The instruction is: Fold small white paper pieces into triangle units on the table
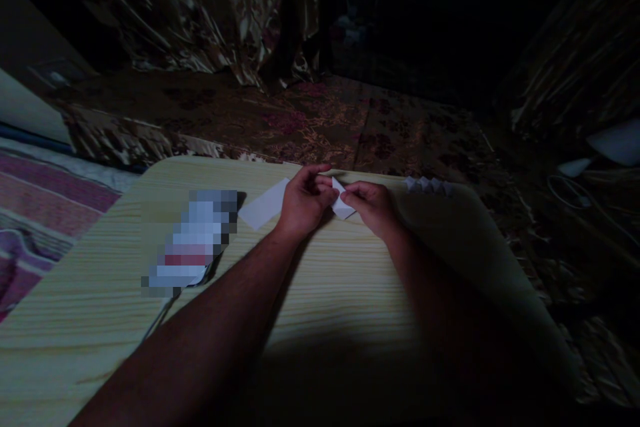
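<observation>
Together, both hands [304, 200] pinching angular folded paper [343, 211], flat white rectangle [263, 205], wood-grained table [345, 280]

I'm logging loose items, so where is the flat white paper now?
In the head view, the flat white paper lies on the wooden table, left of centre near the far edge, between the pixelated object and the left hand.

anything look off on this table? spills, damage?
Only the slab-like object at left on the table: it's pixelated, so I can't identify it. No spill or damage visible, though the view is dark. Left hand and right hand hold folded white paper.
</observation>
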`<control>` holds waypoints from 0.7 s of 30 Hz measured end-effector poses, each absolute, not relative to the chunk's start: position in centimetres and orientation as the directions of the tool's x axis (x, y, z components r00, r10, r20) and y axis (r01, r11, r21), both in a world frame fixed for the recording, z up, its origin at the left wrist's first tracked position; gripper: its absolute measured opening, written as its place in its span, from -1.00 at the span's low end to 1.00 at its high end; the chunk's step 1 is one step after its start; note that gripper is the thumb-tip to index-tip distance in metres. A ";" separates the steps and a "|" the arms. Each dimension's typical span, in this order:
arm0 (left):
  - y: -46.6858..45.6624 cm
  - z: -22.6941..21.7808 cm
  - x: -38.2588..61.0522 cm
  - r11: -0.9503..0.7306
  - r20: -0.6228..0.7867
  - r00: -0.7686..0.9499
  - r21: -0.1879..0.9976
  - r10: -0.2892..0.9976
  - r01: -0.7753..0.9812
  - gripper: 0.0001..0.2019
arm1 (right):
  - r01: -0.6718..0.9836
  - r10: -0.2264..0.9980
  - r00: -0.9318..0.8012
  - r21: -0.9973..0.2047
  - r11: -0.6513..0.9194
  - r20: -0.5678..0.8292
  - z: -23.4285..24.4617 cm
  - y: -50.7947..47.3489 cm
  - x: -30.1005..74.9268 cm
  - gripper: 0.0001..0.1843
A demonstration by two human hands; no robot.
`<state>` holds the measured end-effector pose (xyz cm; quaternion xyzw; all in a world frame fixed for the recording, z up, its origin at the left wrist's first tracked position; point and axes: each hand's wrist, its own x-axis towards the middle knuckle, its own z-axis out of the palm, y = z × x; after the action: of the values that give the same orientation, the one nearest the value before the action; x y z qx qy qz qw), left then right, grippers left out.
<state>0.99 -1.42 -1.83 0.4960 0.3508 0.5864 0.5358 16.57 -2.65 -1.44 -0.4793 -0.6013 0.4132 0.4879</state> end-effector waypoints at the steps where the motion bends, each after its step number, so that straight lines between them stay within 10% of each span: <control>1: -1.5 -1.7 1.1 -0.174 0.202 0.074 0.942 0.977 -0.287 -0.47 | 0.165 0.980 -0.053 -0.966 0.200 0.194 -1.4 -2.6 16.6 -0.75; 8: -2.3 -1.0 1.8 -0.147 0.214 0.229 0.949 0.950 -0.278 -0.30 | 0.078 0.988 0.062 -0.987 0.138 0.143 -1.8 -2.2 16.7 -0.65; 21: -1.9 -1.7 1.3 -0.174 0.199 0.157 0.972 0.967 -0.160 -0.63 | -0.013 0.955 -0.025 -0.955 0.296 0.296 -1.7 -2.5 16.6 -0.45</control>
<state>1.28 -1.93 -1.68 0.5485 0.3679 0.5350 0.5269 16.59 -2.52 -1.73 -0.4104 -0.5735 0.4283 0.5650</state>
